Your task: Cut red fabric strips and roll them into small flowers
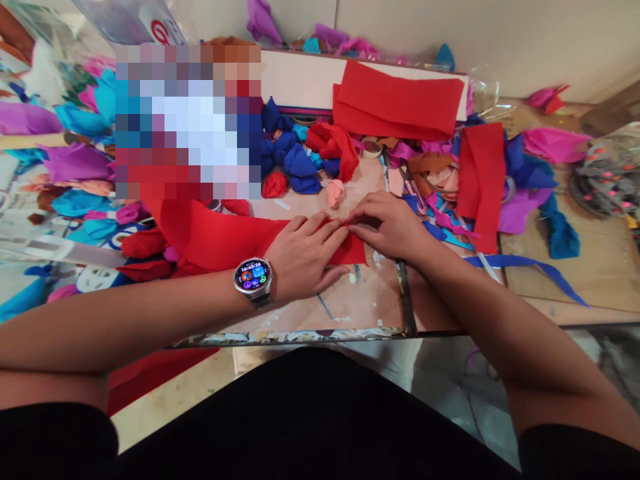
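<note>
The largest thing here is the work table (300,313), its pale brown top littered with coloured scraps and its front edge rough and chipped. Across its middle, under the hands, lies the red sheet (225,233), bright and matte, broad and smooth at its left, where it curves upward toward a blurred patch that hides whatever is behind it. Toward the right it looks flatter and passes beneath the fingers, ending in a fairly straight edge with a pointed lower corner. Behind it stretches a long white box (300,80), and over the box's right part rests a folded red piece (395,103), its layers slightly out of line. Further right, a red strip (480,173) hangs down over mixed scraps. The left hand (305,260) lies palm down on the red sheet, fingers stretched out and a little parted, pressing on nothing else. The right hand (385,223) has its thumb and fingertips drawn together on a small bit of the sheet near its upper edge, just beside the left fingertips. A heap of crumpled blue pieces (300,160) sits behind the sheet, and a narrow blue ribbon (530,261) trails away to the right. Smaller are the round-faced watch (253,277) on the left wrist and a pale pink crumpled piece (335,193) just beyond the fingers.
</note>
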### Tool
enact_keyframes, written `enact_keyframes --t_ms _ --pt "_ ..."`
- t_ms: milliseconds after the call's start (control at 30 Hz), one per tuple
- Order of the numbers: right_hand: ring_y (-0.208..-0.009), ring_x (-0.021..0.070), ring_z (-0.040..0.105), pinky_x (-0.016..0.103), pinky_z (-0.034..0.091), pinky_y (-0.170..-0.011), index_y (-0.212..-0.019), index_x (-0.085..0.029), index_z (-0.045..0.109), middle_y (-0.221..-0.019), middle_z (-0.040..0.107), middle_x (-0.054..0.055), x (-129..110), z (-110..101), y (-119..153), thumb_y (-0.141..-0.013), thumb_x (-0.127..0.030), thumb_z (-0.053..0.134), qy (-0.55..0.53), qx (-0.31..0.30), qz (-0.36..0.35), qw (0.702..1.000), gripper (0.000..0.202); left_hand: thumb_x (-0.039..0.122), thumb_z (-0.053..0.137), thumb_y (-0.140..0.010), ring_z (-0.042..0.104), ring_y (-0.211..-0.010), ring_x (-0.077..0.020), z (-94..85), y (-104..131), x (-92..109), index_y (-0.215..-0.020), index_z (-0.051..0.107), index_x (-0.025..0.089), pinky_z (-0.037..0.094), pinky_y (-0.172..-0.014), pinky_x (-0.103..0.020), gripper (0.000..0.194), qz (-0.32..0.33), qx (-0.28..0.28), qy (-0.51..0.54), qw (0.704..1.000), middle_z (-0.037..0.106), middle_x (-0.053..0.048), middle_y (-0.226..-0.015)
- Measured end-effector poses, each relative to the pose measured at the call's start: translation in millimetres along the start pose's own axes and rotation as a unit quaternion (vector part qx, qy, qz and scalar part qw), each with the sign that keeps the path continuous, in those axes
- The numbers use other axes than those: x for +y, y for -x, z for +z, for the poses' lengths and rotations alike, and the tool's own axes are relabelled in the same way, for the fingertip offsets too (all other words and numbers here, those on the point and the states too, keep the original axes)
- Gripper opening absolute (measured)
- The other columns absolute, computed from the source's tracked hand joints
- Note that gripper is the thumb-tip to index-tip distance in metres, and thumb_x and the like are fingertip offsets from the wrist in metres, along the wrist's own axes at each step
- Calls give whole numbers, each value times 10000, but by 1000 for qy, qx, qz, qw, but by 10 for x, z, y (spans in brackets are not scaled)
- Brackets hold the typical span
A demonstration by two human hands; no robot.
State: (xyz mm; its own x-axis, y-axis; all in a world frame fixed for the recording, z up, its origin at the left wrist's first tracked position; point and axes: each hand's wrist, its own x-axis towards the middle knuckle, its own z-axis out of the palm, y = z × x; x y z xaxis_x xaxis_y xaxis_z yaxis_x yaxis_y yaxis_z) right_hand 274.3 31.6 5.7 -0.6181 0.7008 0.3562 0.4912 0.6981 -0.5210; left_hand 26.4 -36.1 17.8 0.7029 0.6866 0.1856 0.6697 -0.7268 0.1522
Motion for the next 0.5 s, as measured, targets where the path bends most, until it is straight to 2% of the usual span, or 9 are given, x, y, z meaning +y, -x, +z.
enact_keyframes --t_ms 267,367,500 --pt "-940 268 698 438 550 -896 -991 -230 791 -973 781 84 -20 -54 -5 -952 -265 729 1 -9 23 1000 82 609 465 -1083 527 -1465 -433 16 -10 -35 -1593 573 117 460 -1087 -587 717 6 3 -2 1000 623 -192 -1584" --pt "-950 260 712 430 563 -892 -1010 -232 816 -976 777 86 -6 -88 -3 -971 -208 659 -12 -5 9 1000 163 618 441 -1091 525 -1464 -429 14 -10 -38 -1590 570 98 459 -1083 -587 733 7 4 -11 1000 615 -188 -1594" --pt "-944 245 716 418 578 -865 -1009 -263 864 -1004 772 74 34 -111 11 -924 -145 624 -19 -23 -15 999 281 611 463 -1083 527 -1463 -432 10 -9 -38 -1607 560 124 458 -1081 -584 722 6 5 -10 1000 612 -187 -1598"
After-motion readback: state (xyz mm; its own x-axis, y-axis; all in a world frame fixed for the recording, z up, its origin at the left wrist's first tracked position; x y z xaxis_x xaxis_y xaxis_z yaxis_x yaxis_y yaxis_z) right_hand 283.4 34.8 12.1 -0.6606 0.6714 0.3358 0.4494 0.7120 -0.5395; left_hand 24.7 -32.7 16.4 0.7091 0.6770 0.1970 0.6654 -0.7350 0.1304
